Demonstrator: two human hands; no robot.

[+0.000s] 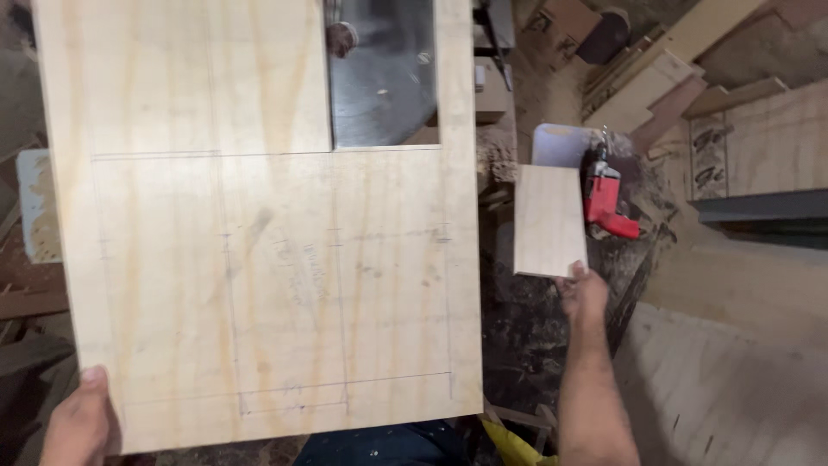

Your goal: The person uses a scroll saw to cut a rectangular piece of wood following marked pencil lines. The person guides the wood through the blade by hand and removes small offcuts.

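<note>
A large pale plywood sheet (259,259) fills the left and middle of the view, with pencil lines drawn on it and a rectangular notch cut out of its top edge. My left hand (79,420) grips its lower left corner. My right hand (583,292) holds the near end of a small rectangular plywood piece (550,220), stretched out to the right of the sheet. Grey saw table metal (384,78) shows through the notch.
A red power tool (606,200) lies just right of the small piece, on a dusty dark surface. Stacked boards and plywood offcuts (750,138) crowd the upper right. A pale board (724,388) lies at lower right. Sawdust covers the floor.
</note>
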